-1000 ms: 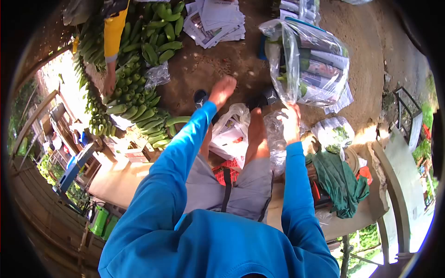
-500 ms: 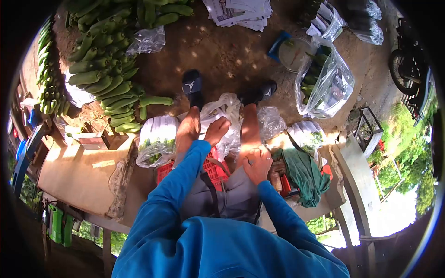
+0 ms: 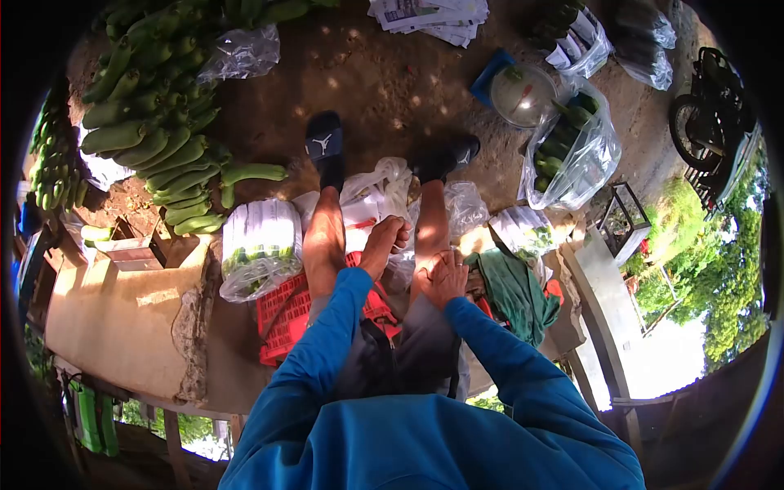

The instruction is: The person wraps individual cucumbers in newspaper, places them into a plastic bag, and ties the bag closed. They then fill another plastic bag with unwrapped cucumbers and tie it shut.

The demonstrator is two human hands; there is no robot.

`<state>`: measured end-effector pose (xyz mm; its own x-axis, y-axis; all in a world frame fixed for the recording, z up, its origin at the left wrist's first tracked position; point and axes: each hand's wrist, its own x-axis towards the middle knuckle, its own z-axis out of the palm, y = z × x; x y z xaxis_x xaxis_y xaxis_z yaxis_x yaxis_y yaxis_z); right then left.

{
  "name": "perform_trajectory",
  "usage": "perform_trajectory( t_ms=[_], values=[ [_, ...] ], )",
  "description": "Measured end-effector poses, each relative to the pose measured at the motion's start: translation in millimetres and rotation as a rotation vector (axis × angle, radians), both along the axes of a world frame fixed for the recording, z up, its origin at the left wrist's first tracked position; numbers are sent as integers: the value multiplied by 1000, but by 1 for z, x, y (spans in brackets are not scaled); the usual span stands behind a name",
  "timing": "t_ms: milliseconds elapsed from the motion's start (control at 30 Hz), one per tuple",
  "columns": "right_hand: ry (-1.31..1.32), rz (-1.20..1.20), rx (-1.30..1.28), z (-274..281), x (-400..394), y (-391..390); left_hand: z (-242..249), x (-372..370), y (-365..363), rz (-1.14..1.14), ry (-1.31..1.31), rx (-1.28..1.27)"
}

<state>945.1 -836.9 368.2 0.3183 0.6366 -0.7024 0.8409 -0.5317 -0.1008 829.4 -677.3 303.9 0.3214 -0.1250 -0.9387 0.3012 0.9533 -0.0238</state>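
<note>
My left hand [image 3: 384, 244] is raised between my knees with its fingers curled closed; whether anything small is inside is hidden. Beneath it lie white paper and crumpled clear plastic [image 3: 382, 181]. On my right leg [image 3: 432, 219], near the knee, rests my right hand [image 3: 442, 279], its fingers loosely laid over the skin and holding nothing I can see. A red plastic crate [image 3: 282, 317] shows below and left of my left hand. Beside my right hand lies a bunched green cloth [image 3: 516, 296].
A bag of paper-wrapped green vegetables [image 3: 261, 245] sits left of my legs, another wrapped bundle [image 3: 523, 231] at right. Long green vegetables [image 3: 151, 135] are piled on the ground. A vegetable-filled clear bag [image 3: 576, 151], round scale [image 3: 524, 96], papers [image 3: 429, 16] and motorcycle [image 3: 709, 122] are farther out.
The view has shifted, so most surroundings sit farther left. My left hand has moved right toward my right leg, closer to my right hand, which stays on that leg.
</note>
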Motion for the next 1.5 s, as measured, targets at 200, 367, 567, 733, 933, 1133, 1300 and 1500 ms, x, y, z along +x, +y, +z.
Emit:
perform_trajectory(
  t_ms=[200,367,567,733,933,1133,1300,1500],
  values=[
    [70,-41,-124,1,1,14,-1,-1,3,55,24,-40],
    [79,-78,-156,-2,1,12,0,-1,10,69,31,-58],
    [74,-73,-174,-3,1,16,-3,-3,12,71,24,-60],
    [72,-88,-134,-4,1,14,-4,-4,13,93,16,-104],
    [84,-102,-131,-2,2,17,-4,-3,12,101,28,-91],
    [78,-90,-154,5,4,25,-2,-4,14,141,-1,-107],
    [105,-49,-145,1,5,25,3,-9,18,118,19,-103],
    [125,128,67,-5,20,43,0,-11,-1,207,76,-102]
  ],
)
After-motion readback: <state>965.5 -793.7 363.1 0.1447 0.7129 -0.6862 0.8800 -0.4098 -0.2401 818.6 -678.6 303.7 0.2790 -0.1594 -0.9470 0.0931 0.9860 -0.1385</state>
